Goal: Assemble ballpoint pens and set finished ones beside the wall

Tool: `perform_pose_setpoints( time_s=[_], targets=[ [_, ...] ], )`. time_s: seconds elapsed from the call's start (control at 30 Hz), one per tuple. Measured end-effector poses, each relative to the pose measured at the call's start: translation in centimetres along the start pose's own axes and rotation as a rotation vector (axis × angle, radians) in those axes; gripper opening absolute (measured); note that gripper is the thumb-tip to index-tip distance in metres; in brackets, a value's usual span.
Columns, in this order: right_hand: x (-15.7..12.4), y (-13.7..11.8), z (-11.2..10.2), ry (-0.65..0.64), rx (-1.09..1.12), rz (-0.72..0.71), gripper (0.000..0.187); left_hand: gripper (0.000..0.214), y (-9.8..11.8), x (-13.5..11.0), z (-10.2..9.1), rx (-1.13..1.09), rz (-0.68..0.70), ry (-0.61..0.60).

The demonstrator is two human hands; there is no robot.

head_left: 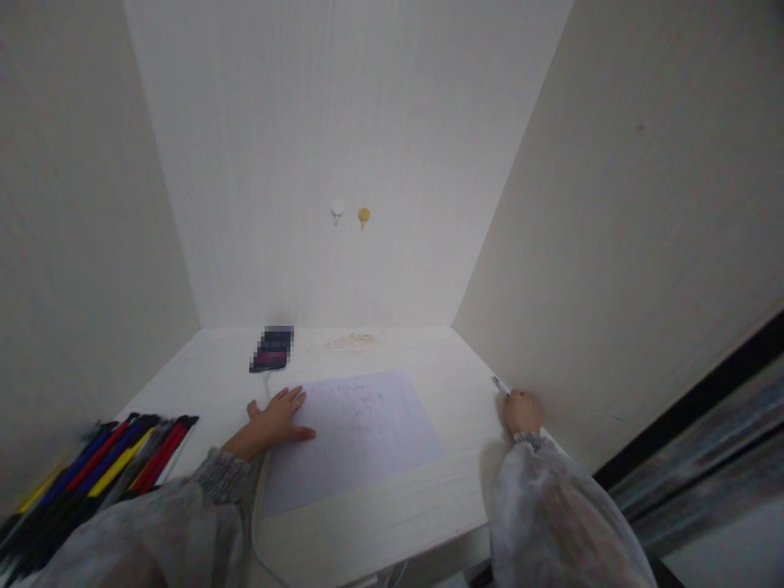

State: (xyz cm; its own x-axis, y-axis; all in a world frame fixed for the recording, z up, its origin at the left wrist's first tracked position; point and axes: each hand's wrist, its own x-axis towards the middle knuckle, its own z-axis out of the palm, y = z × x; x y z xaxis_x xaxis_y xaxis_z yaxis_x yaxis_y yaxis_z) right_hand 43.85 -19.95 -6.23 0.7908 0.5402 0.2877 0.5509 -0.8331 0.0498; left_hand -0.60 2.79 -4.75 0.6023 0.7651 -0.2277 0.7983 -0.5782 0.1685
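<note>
Paper with faint writing or drawing on its upper half lies slightly askew near the middle of the white surface. The left hand is open, fingers spread, palm down across the sheet's left edge, with the thumb on the paper. The right hand, well apart from the sheet at the surface's right edge beside the side wall, is closed around a pen, whose end sticks out toward the back. Both arms wear translucent sleeves over grey knitted cuffs. Beyond the left hand is a pixelated dark phone with a white cable at its near end. Coloured pens with black ends lie side by side at the near left. On the back wall are 2 hooks, 1 white and 1 yellow, above a brownish stain on the surface.
</note>
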Motion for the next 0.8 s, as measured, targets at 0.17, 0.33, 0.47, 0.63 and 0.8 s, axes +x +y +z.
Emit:
perform_pose_setpoints(
  time_s=[0.17, 0.33, 0.47, 0.63, 0.8],
  targets=[
    [0.4, 0.4, 0.3, 0.006, -0.049, -0.031, 0.031, 0.086, -0.1, 0.2, 0.1, 0.004, -0.005, -0.001],
    [-0.2, 1.2, 0.5, 0.047, -0.106, -0.07, 0.032, 0.083, -0.1, 0.2, 0.1, 0.007, -0.005, 0.001],
    [-0.2, 1.8, 0.5, 0.047, -0.135, -0.112, 0.033, 0.082, -0.1, 0.1, 0.0, 0.016, -0.001, -0.01],
    [0.2, 1.7, 0.6, 0.046, -0.157, -0.154, 0.033, 0.081, -0.1, 0.0, -0.1, 0.011, -0.001, -0.009],
    [0.4, 1.6, 0.7, 0.054, -0.168, -0.206, 0.031, 0.086, 0.0, -0.1, -0.2, -0.008, -0.014, -0.017]
  ],
)
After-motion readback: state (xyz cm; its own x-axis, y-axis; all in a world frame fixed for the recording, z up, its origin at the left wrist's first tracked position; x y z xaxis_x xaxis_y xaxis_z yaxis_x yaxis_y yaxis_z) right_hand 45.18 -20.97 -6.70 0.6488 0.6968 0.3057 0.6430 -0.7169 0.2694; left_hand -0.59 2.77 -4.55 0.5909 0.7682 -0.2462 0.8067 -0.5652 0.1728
